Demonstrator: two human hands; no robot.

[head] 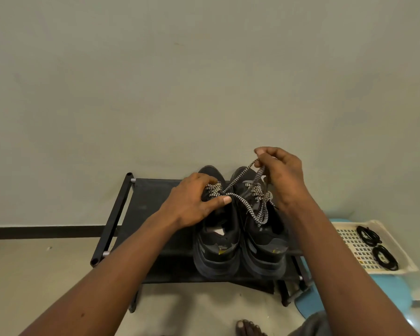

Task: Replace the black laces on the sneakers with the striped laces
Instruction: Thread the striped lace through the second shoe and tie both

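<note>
Two black sneakers stand side by side on a low black rack (153,192), heels toward me. The left sneaker (217,243) and the right sneaker (264,243) both carry striped black-and-white laces (244,204). My left hand (194,202) rests on the left sneaker's lacing, thumb pressing a striped strand. My right hand (283,175) is raised above the right sneaker and pinches a striped lace end that runs taut back toward the left sneaker. Two coiled black laces (377,246) lie in a white tray at the right.
The white perforated tray (349,241) sits on a light blue stool (308,304) to the right of the rack. A plain wall stands just behind the rack. My bare toes (249,328) show at the bottom edge on the pale floor.
</note>
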